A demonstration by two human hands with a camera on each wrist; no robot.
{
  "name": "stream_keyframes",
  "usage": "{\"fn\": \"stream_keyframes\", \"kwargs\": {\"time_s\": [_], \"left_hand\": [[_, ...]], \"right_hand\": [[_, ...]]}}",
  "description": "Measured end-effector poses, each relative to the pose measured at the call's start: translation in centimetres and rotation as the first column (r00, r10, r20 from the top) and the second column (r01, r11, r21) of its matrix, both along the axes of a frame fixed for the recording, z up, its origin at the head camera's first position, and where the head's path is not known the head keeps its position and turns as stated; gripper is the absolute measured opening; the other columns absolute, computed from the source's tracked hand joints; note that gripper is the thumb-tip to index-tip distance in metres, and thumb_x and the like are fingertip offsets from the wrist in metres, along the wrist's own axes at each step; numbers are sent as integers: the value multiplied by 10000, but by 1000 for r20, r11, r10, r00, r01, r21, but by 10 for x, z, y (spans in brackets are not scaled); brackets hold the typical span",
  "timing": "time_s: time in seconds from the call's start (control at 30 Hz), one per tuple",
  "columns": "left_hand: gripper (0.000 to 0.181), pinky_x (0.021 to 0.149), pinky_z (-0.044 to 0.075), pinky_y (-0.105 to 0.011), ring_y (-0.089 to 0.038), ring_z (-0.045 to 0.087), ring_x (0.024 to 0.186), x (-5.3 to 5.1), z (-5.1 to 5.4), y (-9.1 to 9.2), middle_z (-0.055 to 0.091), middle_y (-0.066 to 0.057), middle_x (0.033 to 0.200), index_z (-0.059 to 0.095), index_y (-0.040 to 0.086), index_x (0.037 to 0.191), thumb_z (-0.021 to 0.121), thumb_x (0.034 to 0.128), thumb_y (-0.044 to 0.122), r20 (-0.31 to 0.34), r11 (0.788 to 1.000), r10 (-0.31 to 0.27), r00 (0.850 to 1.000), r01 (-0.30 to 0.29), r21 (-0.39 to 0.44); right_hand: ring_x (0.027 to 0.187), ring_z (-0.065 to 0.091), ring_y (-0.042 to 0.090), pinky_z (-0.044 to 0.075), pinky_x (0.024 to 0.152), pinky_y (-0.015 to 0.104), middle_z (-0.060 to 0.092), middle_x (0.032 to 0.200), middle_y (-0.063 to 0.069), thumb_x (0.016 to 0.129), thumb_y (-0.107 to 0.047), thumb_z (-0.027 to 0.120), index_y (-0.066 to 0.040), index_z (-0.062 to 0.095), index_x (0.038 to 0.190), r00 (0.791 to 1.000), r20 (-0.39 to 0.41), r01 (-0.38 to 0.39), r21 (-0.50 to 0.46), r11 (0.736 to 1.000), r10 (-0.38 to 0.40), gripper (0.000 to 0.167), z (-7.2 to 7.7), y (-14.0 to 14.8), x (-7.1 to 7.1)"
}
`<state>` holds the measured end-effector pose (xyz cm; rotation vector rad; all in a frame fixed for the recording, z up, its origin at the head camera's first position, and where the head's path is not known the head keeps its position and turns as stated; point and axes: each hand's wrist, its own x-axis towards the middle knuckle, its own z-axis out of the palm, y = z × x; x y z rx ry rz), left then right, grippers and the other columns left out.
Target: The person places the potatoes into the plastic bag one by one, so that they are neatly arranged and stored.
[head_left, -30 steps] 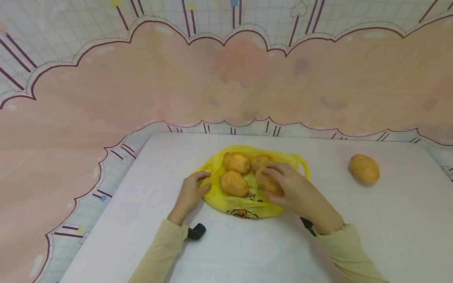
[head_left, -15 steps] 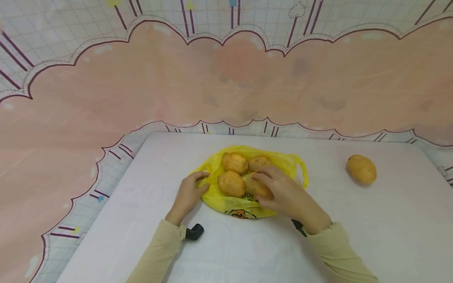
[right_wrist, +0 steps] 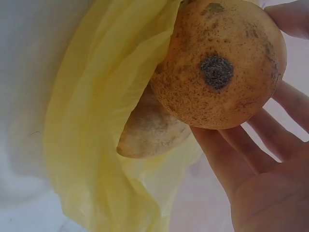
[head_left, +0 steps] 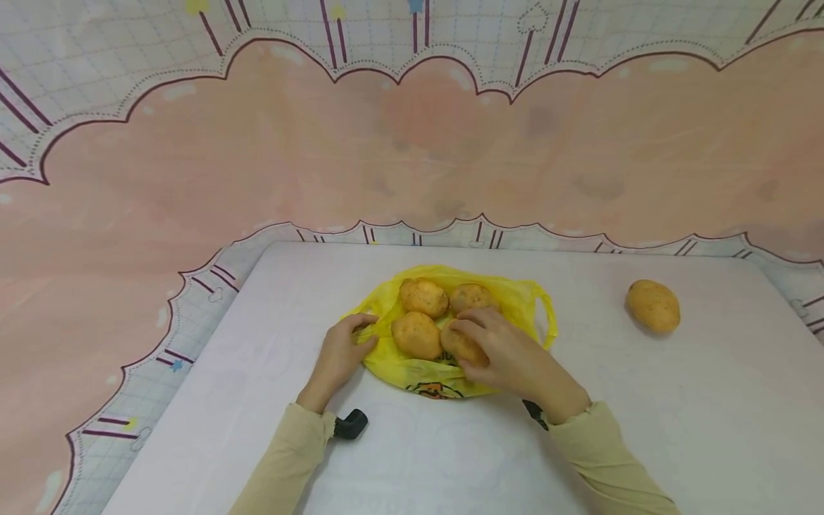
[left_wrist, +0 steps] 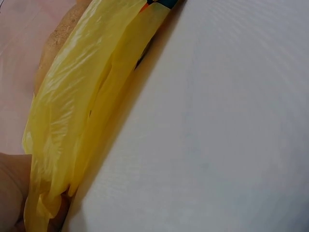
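A yellow plastic bag [head_left: 412,373] lies spread at mid-table, its mouth open. My left hand [head_left: 337,355] pinches its left edge; the left wrist view shows the bag's gathered film [left_wrist: 72,111] between thumb and finger. Over the bag's right part, my right hand [head_left: 515,352] grips a potato [head_left: 462,348] with thumb and fingers spread round it. Up close, that potato [right_wrist: 227,67] has a dark round spot. Inside the bag are three more potatoes: one at the front left [head_left: 416,336], one behind it [head_left: 423,297] and one at the back right [head_left: 473,296].
A lone potato [head_left: 653,307] lies on the white table [head_left: 708,400] at the right. One bag handle [head_left: 548,315] loops out on the bag's right side. Behind the table hangs a pink patterned cloth [head_left: 322,157].
My right hand has moved left and slightly down with the potato, bringing it beside the front left one. The left hand keeps its hold on the bag's edge.
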<state>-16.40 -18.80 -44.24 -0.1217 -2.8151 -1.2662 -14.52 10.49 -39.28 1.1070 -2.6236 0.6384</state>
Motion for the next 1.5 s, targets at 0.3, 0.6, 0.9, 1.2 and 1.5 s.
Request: {"fn": "stream_keyframes", "kwargs": {"time_s": [0.3,0.6,0.9,1.2,1.5], "left_hand": [[344,1101,418,-492,-341,551,1267,0,0,-1,635,-164,1303,656,31,1244,706,909,92,15,1000,3,1000,-3,-3],[340,1103,416,-492,-341,552,1265,-1,-1,-1,632,-166,1306,658,29,1237,706,905,85,12,1000,-1,1000,1,4],[341,1095,425,-485,-339,557,1261,-1,-1,0,632,-166,1307,657,30,1239,703,905,81,13,1000,-2,1000,2,6],[342,1088,430,-490,-344,556,1264,-1,-2,0,625,-175,1319,651,26,1244,698,912,93,7,1000,-12,1000,12,-5],[351,1090,427,-498,-349,551,1267,-2,-3,-1,616,-175,1333,645,32,1257,694,914,90,7,1000,-15,1000,15,-14]], "right_hand": [[1139,599,286,547,953,415,609,1231,131,801,-184,786,-53,657,1204,999,25,24,22,999,-25,443,-4,1,0],[1155,594,289,538,969,428,618,1235,127,807,-166,784,-44,654,1212,999,26,23,59,998,-25,443,-11,1,-2],[1156,575,266,537,968,399,615,1224,96,803,-160,792,-42,656,1198,1000,-9,4,64,998,-3,433,-16,0,-4],[1212,552,259,517,1003,405,596,1280,82,835,-219,790,-65,644,1245,1000,23,0,75,997,-1,462,-11,6,-3],[1216,563,276,513,1007,444,574,1321,104,862,-267,772,-53,623,1289,997,57,39,78,996,-44,500,-2,23,-2]]}}
